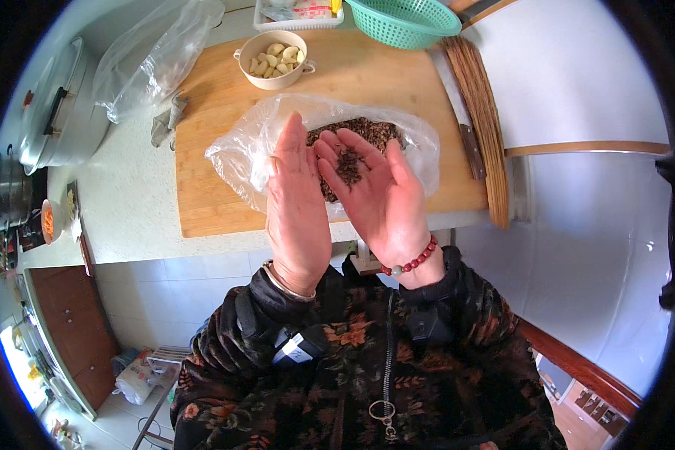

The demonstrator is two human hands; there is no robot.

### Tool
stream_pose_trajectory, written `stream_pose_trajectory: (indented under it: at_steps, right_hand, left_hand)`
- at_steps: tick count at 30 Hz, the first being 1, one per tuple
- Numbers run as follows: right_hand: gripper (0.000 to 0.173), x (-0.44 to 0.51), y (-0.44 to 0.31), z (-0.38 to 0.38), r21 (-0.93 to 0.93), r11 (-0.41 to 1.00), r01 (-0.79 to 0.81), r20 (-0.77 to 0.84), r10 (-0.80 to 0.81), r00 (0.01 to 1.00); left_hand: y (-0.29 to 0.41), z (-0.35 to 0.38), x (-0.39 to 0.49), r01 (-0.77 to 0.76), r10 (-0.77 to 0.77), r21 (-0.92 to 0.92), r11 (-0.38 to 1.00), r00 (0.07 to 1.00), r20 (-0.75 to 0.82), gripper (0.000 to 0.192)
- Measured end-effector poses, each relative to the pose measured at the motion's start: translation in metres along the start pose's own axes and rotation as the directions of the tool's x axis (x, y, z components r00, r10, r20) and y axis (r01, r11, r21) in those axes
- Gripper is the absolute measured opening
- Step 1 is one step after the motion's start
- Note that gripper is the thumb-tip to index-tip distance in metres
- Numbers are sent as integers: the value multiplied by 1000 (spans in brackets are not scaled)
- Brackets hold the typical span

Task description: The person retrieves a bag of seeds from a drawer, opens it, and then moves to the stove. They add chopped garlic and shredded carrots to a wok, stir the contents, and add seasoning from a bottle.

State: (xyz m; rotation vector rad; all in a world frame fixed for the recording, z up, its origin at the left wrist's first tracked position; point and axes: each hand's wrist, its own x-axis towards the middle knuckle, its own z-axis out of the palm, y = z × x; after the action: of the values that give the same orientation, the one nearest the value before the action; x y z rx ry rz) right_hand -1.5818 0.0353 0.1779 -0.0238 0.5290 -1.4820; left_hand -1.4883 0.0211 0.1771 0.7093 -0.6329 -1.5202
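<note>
Palm up and slightly cupped, my right hand (379, 197) holds a small heap of dark brown dried flakes (349, 167). My left hand (299, 208) is upright beside it, fingers extended and palm turned inward, with nothing seen in it. Beneath both hands a clear plastic bag (422, 152) lies spread on the wooden cutting board (214, 208), with more brown flakes (371, 132) in it. Behind the bag stands a cream two-handled bowl (270, 83) of peeled garlic cloves (275, 59). My hands partly hide the bag and the flakes.
A kitchen knife (466, 121) and a bundle of thin brown sticks (484, 118) lie along the board's right side. At the back are a green plastic colander (408, 28) and a white tray (298, 24). Leftward are a clear bag (152, 62), a large lidded pot (70, 112) and a bowl of orange shreds (50, 221).
</note>
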Motion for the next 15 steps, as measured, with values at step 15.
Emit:
stream_pose_trajectory:
  at_steps: [15]
  right_hand:
    - [79,-18,-5,26,-431,820,376,281,-274,920]
  left_hand:
    - [-18,8,4,319,-316,-506,801,944,93,39]
